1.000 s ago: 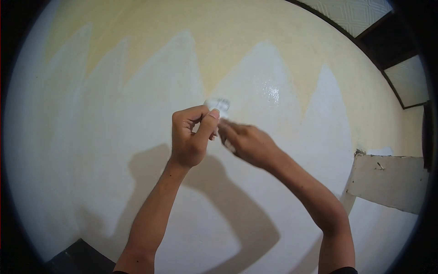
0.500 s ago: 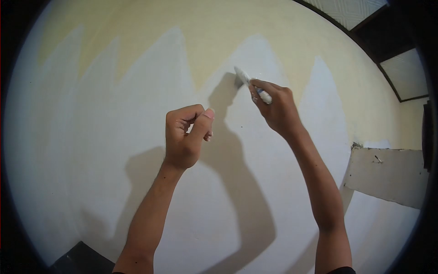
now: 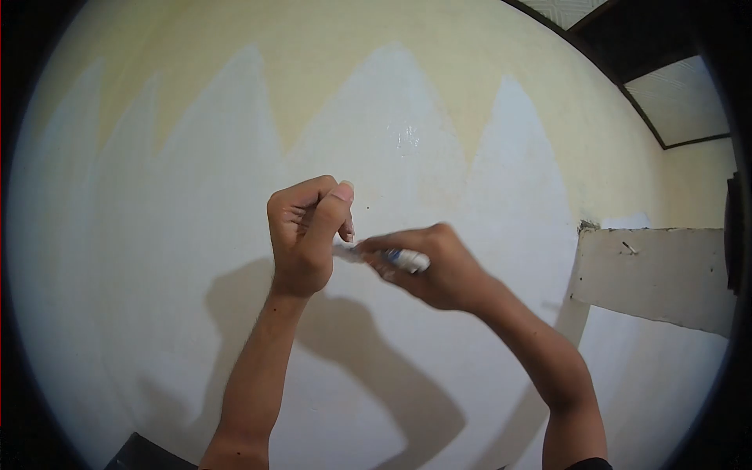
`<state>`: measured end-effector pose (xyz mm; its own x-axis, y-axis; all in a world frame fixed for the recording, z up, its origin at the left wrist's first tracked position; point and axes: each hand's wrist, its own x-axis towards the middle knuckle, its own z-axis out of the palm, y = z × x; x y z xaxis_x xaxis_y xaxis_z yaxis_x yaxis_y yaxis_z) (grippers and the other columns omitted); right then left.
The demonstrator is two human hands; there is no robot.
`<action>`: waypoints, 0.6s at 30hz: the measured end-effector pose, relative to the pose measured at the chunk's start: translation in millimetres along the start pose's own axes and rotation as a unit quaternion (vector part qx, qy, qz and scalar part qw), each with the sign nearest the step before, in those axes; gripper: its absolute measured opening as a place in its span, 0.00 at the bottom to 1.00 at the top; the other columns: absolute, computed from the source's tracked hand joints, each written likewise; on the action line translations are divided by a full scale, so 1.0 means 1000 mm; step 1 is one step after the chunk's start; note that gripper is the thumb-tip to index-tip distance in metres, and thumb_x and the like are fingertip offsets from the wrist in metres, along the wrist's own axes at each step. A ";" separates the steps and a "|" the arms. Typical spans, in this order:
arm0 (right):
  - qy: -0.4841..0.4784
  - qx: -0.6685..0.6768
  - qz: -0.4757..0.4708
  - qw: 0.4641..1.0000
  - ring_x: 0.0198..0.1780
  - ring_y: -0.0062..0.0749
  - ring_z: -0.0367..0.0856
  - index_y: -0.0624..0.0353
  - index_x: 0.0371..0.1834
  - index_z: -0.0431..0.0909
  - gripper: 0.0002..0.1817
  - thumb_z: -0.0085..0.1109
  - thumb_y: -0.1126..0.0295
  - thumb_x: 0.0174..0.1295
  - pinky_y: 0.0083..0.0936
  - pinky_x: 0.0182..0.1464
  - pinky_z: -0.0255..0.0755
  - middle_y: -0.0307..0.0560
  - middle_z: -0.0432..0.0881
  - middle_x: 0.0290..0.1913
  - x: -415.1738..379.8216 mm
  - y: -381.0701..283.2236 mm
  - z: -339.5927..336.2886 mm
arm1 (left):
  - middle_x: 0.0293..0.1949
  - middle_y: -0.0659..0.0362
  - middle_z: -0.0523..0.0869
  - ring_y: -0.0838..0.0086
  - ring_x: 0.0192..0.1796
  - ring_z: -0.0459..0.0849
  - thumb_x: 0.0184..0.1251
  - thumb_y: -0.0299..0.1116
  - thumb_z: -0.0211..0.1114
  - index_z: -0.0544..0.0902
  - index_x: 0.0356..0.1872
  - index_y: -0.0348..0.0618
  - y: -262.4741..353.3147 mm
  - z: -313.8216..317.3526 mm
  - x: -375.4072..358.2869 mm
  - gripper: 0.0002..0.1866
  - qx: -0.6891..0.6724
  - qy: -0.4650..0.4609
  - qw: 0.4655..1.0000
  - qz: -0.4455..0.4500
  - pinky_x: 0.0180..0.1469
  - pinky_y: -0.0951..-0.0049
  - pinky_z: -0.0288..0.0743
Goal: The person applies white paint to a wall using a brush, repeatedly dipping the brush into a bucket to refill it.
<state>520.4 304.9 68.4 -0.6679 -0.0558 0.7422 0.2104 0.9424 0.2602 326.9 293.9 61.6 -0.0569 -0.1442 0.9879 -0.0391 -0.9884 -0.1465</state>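
Note:
My right hand [image 3: 446,266] is closed around a paintbrush [image 3: 411,259] with a white, paint-smeared handle. The brush points left, and its bristle end passes behind my left hand [image 3: 305,231], hidden there. My left hand is raised with the fingers curled in and the thumb over them; whatever it may hold is hidden. Ahead of both hands is a wall [image 3: 196,227], white below and pale yellow above, the two meeting in jagged peaks. A shiny wet patch of paint [image 3: 405,139] lies on the white part, above my hands.
A grey-white board [image 3: 658,274] with a nail-like piece sticking out is fixed at the right. Dark-framed ceiling panels [image 3: 681,102] show at the upper right. A dark object [image 3: 149,454] sits at the bottom left. Shadows of my arms fall on the wall.
My right hand has brought the brush down and left, from the upper white peak to beside my left hand. A wet patch now shows where the brush was. The view has turned slightly right.

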 end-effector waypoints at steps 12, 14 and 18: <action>0.226 -0.275 -0.152 0.922 0.48 0.60 0.87 0.65 0.54 0.84 0.12 0.63 0.76 0.68 0.41 0.50 0.82 0.62 0.88 0.51 0.084 0.071 -0.092 | 0.16 0.61 0.74 0.78 0.20 0.72 0.73 0.31 0.57 0.75 0.17 0.38 -0.022 0.000 0.021 0.20 0.022 0.010 1.000 -0.021 0.27 0.74 0.68; 0.226 -0.278 -0.135 0.924 0.53 0.59 0.87 0.65 0.56 0.83 0.14 0.63 0.77 0.69 0.42 0.53 0.82 0.61 0.87 0.55 0.099 0.082 -0.102 | 0.15 0.61 0.75 0.80 0.20 0.72 0.73 0.31 0.57 0.75 0.17 0.39 -0.027 0.004 0.030 0.20 0.016 0.007 1.000 -0.021 0.27 0.74 0.68; 0.246 -0.272 -0.116 0.923 0.56 0.54 0.87 0.62 0.59 0.84 0.16 0.64 0.78 0.69 0.38 0.56 0.82 0.59 0.87 0.57 0.121 0.105 -0.114 | 0.15 0.62 0.74 0.80 0.20 0.71 0.74 0.31 0.59 0.75 0.16 0.40 -0.034 0.011 0.047 0.21 0.014 -0.004 1.000 -0.013 0.27 0.75 0.68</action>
<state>543.1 359.6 256.4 -0.3625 -0.5046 0.7835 0.5197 0.5884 0.6194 336.9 319.8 113.4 -0.0486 -0.1178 0.9918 -0.0123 -0.9929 -0.1185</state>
